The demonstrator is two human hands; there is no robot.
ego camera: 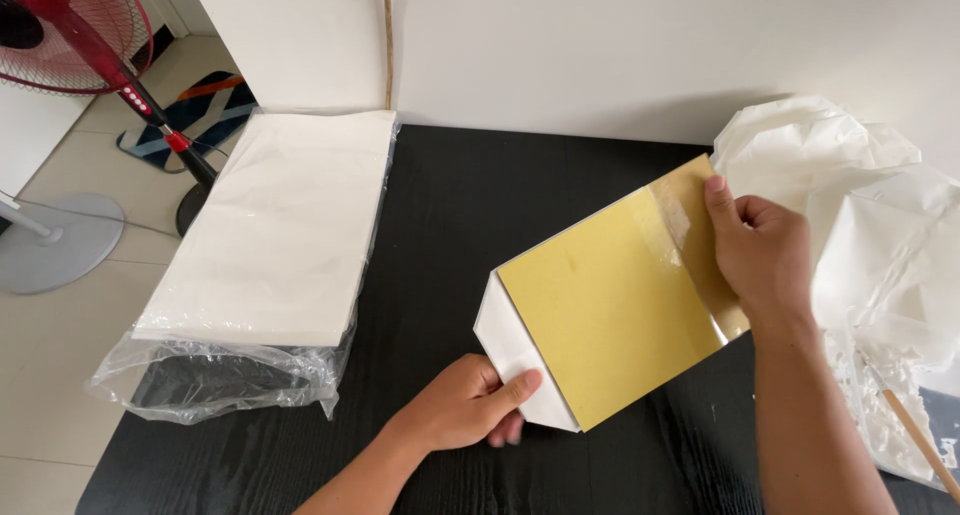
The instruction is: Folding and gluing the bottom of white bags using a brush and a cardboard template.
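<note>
A square gold sheet (610,315) lies tilted on the black table (460,215), with a white backing layer showing at its lower left corner. My left hand (465,407) pinches that white corner, thumb on top. My right hand (758,250) grips the sheet's far right edge, where a glossy film strip looks partly peeled from the gold surface.
A stack of white paper (285,225) in a clear plastic bag lies on the table's left side. Crumpled white wrapping (880,245) is heaped at the right, with a wooden stick (920,440) beside it. A red fan (70,25) stands on the floor at far left.
</note>
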